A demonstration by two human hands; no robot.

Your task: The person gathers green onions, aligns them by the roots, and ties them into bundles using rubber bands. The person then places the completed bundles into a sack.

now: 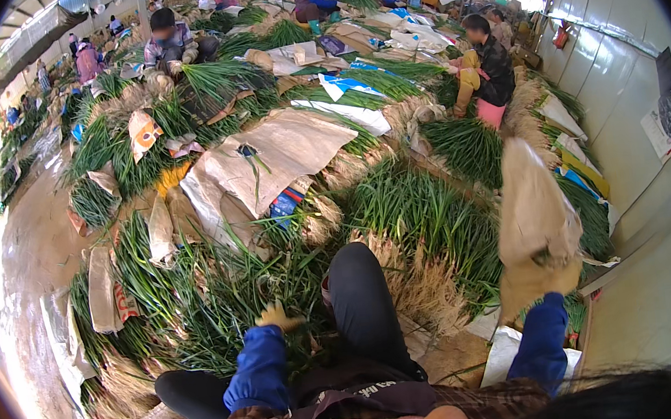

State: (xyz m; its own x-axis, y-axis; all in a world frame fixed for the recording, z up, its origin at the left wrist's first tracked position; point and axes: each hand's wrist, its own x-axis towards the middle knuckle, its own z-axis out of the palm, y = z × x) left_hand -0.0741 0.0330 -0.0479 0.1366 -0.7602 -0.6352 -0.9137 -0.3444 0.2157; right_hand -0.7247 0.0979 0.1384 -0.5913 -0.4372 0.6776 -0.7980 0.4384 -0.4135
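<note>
My left hand [279,318], in a yellowish glove below a blue sleeve cover, is over a loose heap of long green leaves [229,306]. Whether its fingers close on any of them is unclear. On the right, a tan woven sack [531,207] is raised and blurred by motion. My right hand [551,286] grips its lower end, mostly lost against the similar colour of the cloth. Between my hands, past my bent knee, stand bunches of scallion-like greens [421,206] with pale stringy roots [429,279] towards me.
Another tan sack [274,148] covers bunches ahead. More root bundles [121,385] lie at left beside a concrete floor [44,240]. A pale panel wall [623,87] runs along the right. A person in dark clothing [489,64] sits ahead right, and several others work farther back.
</note>
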